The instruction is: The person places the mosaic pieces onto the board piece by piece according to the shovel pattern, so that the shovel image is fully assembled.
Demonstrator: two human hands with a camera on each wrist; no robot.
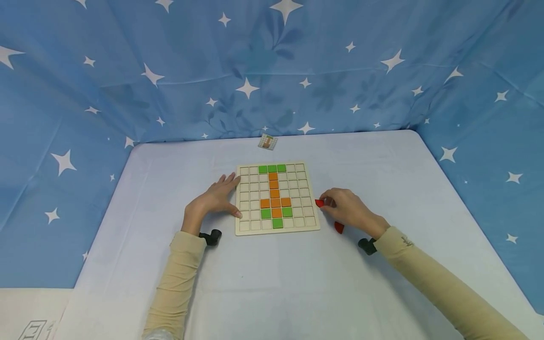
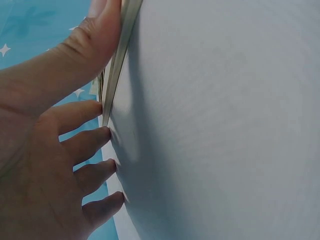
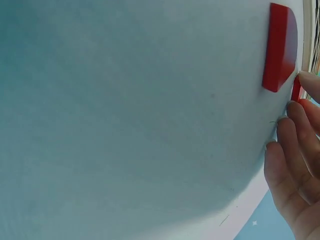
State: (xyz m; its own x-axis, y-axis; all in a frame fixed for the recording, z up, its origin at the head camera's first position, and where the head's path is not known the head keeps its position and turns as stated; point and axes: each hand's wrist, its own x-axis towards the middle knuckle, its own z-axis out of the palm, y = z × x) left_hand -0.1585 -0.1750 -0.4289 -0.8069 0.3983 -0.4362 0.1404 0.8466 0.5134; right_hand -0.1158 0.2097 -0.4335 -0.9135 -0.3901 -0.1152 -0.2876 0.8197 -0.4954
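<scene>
A cream grid board (image 1: 251,225) lies mid-table, with orange squares (image 1: 275,193) forming a cross-like column and green squares (image 1: 272,168) above and around its lower end. My left hand (image 1: 216,196) rests at the board's left edge, fingers spread and thumb touching the rim; the left wrist view shows that edge beside the thumb. At the board's right side my right hand (image 1: 346,208) pinches a small red piece (image 1: 319,203) between thumb and fingers. A second red piece (image 1: 338,227), flat-faced with a curved side, lies on the table just below that hand.
A small pattern card (image 1: 267,141) lies at the table's back edge, beyond the board. The table wears a white cloth (image 1: 272,283). Behind and beside it hangs a blue curtain (image 1: 191,71) with white stars. A dark wrist camera (image 1: 367,246) sits under the right wrist.
</scene>
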